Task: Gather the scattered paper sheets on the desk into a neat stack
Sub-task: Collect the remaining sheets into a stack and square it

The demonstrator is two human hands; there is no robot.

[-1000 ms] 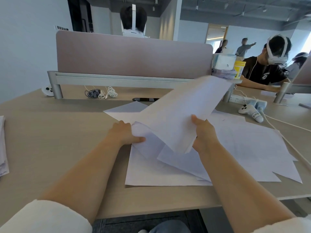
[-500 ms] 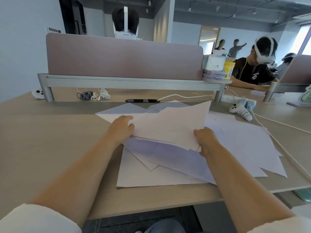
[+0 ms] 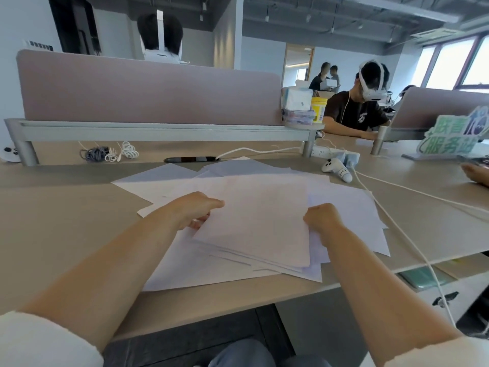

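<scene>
Head cam, the only view here. Both hands were on a bunch of sheets point(image 3: 254, 221) in the middle of the desk point(image 3: 58, 223). The left hand point(image 3: 190, 210) pinched the bunch at its left edge, thumb on top pointing right, the other fingers tucked under the paper. The right hand point(image 3: 321, 217) was curled closed against the right edge, knuckles up, gripping that side. The bunch sat low over the pile, its near edge resting on or just above the sheets below, couldn't tell which.

Under it the rest of the paper point(image 3: 352, 207) was fanned out messily, corners poking out left, right and toward the divider point(image 3: 148, 88). One big sheet stuck out at the near edge of the desk, below the left forearm. Definitely no neat stack there.

Off to the right a white cable point(image 3: 397, 223) ran across the desk, crossing the edge of the spread and dropping off the front. A white controller point(image 3: 336, 169) lay just past the papers at the back right. Coiled cords point(image 3: 109, 153) sat under the divider rail on the left, and a black phone point(image 3: 191, 159) lay flat behind the sheets.
</scene>
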